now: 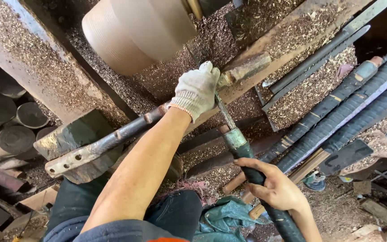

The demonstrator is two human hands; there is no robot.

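The bare right hand (276, 188) grips the black-wrapped long turning chisel (242, 150); at 12 o'clock, the gloved left hand (196, 89) clenches its blade beside the pale wooden lathe blank (135, 31) (already smoothly rounded, shavings everywhere).

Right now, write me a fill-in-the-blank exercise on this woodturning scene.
1. The left hand wears a white ___.
2. The right hand grips the tool handle, which is wrapped in ___ tape.
3. The round wooden workpiece lies ___ the gloved hand in the picture.

Missing words: glove; black; above
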